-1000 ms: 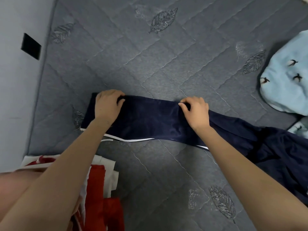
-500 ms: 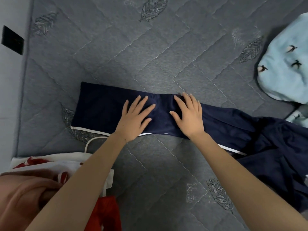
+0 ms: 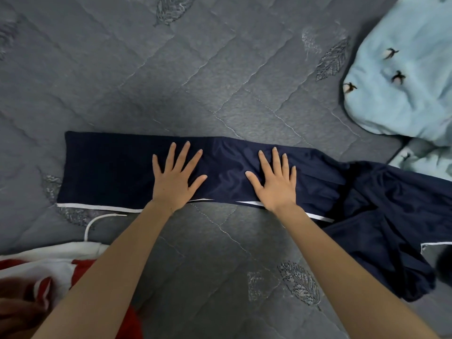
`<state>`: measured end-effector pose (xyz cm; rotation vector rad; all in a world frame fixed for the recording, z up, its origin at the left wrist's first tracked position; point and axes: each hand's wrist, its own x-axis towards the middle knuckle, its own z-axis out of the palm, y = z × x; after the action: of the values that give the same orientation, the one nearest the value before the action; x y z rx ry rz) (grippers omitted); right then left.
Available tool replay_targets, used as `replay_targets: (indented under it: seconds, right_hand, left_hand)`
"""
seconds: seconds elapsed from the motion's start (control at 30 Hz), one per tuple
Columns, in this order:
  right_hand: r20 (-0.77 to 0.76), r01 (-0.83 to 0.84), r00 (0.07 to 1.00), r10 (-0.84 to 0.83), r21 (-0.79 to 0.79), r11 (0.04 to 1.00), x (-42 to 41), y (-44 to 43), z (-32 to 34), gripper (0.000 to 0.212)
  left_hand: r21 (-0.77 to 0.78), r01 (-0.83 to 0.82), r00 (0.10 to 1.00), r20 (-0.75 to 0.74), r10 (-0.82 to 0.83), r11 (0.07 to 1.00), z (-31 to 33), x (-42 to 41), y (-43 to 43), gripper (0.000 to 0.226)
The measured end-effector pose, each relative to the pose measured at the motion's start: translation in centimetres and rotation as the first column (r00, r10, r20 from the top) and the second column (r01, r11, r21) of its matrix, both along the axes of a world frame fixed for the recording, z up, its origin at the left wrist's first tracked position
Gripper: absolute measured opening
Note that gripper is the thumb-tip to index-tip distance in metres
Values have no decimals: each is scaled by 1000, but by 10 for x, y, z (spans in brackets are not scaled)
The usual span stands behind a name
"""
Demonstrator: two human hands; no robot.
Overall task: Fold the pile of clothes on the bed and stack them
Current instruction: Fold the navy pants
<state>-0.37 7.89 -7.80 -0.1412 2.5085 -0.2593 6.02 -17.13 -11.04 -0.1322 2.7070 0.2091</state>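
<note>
A dark blue garment lies across the grey quilted bed cover as a long, narrow band, its left end flat and squared off. A thin white stripe runs along the edge nearest the person. Towards the right the band loses its shape and spreads into a loose, rumpled heap that reaches the lower right of the view. It may be a pair of trousers, though the bunched part hides too much to be sure.

Both hands lie palm down on the middle of the band and grasp nothing. The left hand has its fingers straight and spread wide, pressing on the cloth just left of centre. The right hand rests a little apart from it, fingers straight and closer together, thumb out to the side, with its heel over the white stripe.

A pale blue garment with small dark bird prints sits crumpled at the upper right, near the rumpled end of the dark blue one. At the lower left lies a red and white garment, and a white cord curls on the cover between it and the band
</note>
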Motion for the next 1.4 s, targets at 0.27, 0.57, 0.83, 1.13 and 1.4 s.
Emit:
replay_targets:
  seconds: [0.27,0.57,0.83,1.13,1.4]
  right_hand:
    - [-36,-13,999,8,-134,991,-16,18,6,72]
    - [-197,-80,979,53,-133,988,7,94,34,71]
    - [-257,-53,966,12,-155,987,40,192,54,68]
    - [-279,-68,960,-9,-265,962,57,274,53,65]
    - [-113,51,987,-113,-444,894,67,280,55,65]
  left_hand:
    - [-8,-119,993,-16,119,993,11,-18,15,75]
    - [129,73,976,-214,-44,989,39,-6,124,67]
    - [240,176,978,-152,-142,955,40,21,243,66]
    - [482,69,987,-163,12,874,48,24,345,58]
    - [632,-177,964,-46,264,755,55,19,359,50]
